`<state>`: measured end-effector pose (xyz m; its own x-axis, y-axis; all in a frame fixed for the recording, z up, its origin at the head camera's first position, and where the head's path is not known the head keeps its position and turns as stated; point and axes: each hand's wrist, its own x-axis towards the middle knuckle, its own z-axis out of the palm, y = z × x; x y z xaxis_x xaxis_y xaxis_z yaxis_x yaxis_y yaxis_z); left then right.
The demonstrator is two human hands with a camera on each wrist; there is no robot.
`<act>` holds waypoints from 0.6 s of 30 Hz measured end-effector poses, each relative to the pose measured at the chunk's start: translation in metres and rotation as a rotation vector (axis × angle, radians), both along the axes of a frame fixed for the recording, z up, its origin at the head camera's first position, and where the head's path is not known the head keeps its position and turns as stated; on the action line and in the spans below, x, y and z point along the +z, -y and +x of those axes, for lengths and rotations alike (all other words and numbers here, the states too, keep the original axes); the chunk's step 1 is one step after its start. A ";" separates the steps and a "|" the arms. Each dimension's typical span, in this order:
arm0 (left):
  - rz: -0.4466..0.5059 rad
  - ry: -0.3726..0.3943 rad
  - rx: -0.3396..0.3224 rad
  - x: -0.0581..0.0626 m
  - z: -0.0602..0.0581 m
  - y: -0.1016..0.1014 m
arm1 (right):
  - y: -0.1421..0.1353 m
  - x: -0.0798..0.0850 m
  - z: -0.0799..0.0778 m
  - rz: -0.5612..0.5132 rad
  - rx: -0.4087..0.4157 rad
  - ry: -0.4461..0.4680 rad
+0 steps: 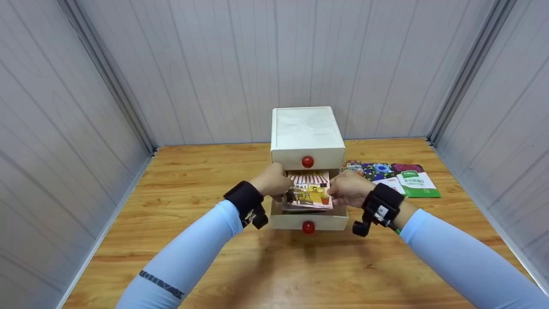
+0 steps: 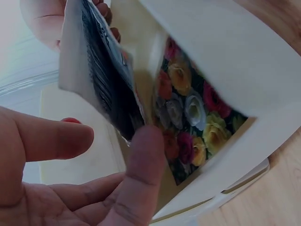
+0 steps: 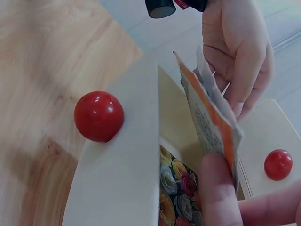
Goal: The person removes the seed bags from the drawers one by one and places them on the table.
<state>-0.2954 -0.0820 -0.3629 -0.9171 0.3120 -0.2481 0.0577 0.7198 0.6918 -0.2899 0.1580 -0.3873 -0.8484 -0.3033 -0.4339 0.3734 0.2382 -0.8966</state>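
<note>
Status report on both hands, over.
Left hand, right hand: gripping opposite edges of flat, colourful rectangular packets. Packets over open white rectangular drawer. No obstruction visible.

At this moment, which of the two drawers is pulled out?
The lower drawer: its front stands forward and its inside shows, while the upper drawer is closed.

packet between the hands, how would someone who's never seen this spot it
Find the white drawer unit on the wooden table, then its pulled-out lower drawer. The packet is at that drawer's opening, between the left hand and right hand. Its red-and-white striped awning above a yellow scene sets it apart from the flowered items beside the unit.
</note>
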 end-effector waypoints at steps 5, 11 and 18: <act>0.001 -0.003 0.019 -0.002 0.000 -0.004 | 0.003 0.001 0.000 0.041 -0.032 -0.002; 0.057 -0.031 0.038 -0.002 -0.001 -0.007 | 0.009 -0.001 0.000 0.091 -0.034 -0.053; 0.176 0.076 0.160 -0.006 -0.004 -0.011 | 0.012 0.002 0.002 0.217 0.018 -0.095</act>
<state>-0.2994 -0.0715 -0.3687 -0.9391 0.2085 -0.2732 -0.1046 0.5838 0.8051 -0.2880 0.1465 -0.3856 -0.8840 -0.2268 -0.4088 0.2837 0.4347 -0.8547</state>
